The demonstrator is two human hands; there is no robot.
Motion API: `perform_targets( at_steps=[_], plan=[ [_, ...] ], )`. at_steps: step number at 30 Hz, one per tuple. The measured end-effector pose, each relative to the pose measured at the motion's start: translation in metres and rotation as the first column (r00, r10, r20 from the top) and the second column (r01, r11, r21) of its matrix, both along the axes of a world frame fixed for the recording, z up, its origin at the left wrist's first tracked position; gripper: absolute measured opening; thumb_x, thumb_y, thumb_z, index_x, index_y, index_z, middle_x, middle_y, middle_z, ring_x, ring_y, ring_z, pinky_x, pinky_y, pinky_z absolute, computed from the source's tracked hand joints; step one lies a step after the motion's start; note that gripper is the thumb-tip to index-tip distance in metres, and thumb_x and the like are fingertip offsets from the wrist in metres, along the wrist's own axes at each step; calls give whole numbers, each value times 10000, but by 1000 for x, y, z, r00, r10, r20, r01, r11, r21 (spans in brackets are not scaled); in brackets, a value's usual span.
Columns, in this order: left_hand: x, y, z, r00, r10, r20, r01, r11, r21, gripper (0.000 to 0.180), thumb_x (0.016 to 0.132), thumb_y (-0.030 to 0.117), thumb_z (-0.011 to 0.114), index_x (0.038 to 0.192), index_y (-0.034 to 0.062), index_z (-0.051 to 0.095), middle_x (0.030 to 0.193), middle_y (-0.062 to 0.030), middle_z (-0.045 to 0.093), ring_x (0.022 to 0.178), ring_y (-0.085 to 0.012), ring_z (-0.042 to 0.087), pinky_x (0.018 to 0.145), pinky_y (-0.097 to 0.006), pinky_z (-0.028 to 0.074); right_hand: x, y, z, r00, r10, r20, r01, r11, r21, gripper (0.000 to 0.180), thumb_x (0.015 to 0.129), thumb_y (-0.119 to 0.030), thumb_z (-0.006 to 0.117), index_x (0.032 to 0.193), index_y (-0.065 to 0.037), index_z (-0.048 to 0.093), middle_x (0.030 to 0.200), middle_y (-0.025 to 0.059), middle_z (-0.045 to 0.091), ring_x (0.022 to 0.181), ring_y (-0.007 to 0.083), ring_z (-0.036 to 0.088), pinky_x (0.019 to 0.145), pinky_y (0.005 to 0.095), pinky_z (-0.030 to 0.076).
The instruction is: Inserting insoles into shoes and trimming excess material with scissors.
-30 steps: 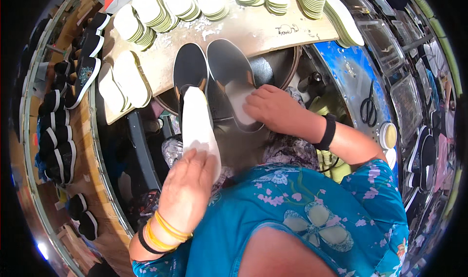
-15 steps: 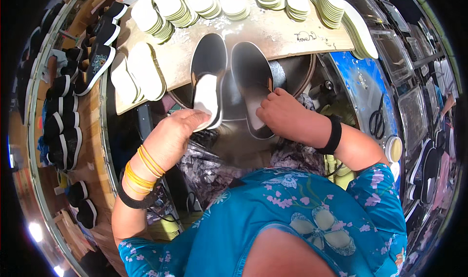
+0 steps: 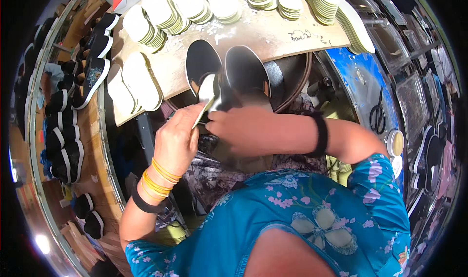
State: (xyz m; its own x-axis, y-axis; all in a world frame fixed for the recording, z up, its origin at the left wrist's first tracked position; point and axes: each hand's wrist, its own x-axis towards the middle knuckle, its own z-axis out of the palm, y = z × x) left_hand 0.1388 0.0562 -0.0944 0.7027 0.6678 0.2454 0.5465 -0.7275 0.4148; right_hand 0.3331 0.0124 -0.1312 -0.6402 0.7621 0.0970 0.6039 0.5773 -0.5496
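Two black shoes stand side by side in front of me, toes pointing away: the left shoe [image 3: 203,60] and the right shoe [image 3: 245,72]. A pale insole [image 3: 207,88] lies partly in the left shoe, its heel end lifted and tilted. My left hand [image 3: 178,130] pinches that raised heel end between thumb and fingers. Stretched across to the left, my right hand [image 3: 243,129] is at the heel of the left shoe and covers the back of the right one. Motion smears its fingers, so whether they grip the shoe's heel edge cannot be made out.
Several stacks of pale insoles [image 3: 192,6] line a wooden board [image 3: 273,38] beyond the shoes. A round dark basin [image 3: 292,77] sits under its edge. Scissors [image 3: 377,116] and a round tin [image 3: 395,143] lie on the blue surface at right. Black shoes [image 3: 68,155] fill the left shelf.
My right hand has left the right shoe and swung left to the left shoe's heel. My left hand has lifted the insole's heel end, which lay flat in the shoe before.
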Motion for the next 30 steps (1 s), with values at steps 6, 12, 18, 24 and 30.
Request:
perform_targets(
  at_steps=[6, 12, 18, 24, 30],
  plan=[
    [13, -21, -15, 988, -71, -134, 101, 966, 239, 330, 725, 35, 525, 1050, 4, 568, 1078, -140, 554, 1021, -296, 550, 854, -365, 468, -3, 15, -38, 955, 54, 291, -102, 983, 150, 312, 675, -240, 600, 894, -24, 549, 807, 104, 551, 791, 256, 515, 670, 370, 416],
    [16, 0, -44, 973, -28, -229, 90, 959, 269, 291, 731, 45, 516, 1013, -12, 562, 1047, -140, 558, 1048, -284, 528, 882, -356, 448, 1, 9, -50, 996, 20, 92, -45, 959, 281, 291, 647, -222, 625, 845, -22, 556, 856, 106, 549, 780, 270, 516, 668, 372, 412],
    [31, 33, -42, 986, -72, -148, 88, 991, 105, 299, 735, 3, 479, 1026, -3, 550, 1028, -160, 578, 1012, -302, 544, 863, -359, 453, 6, 11, -45, 992, -68, 103, 38, 962, 269, 245, 649, -188, 622, 816, -21, 557, 866, 121, 550, 818, 284, 558, 696, 365, 438],
    [45, 31, -40, 969, -73, -238, 104, 987, 121, 215, 733, -23, 485, 936, 12, 548, 959, -152, 588, 867, -311, 586, 738, -370, 491, 3, 20, -61, 997, -61, 51, 34, 908, 418, 131, 620, -165, 584, 686, -54, 566, 702, 65, 551, 703, 229, 545, 624, 332, 446],
    [66, 64, -42, 752, -90, -654, 161, 986, 50, 179, 708, 182, 613, 848, 72, 636, 752, -87, 642, 726, -291, 623, 705, -374, 451, -1, 26, -64, 995, -103, 9, 86, 874, 478, 81, 610, -153, 565, 640, -83, 537, 674, 41, 544, 680, 208, 534, 606, 323, 444]
  ],
)
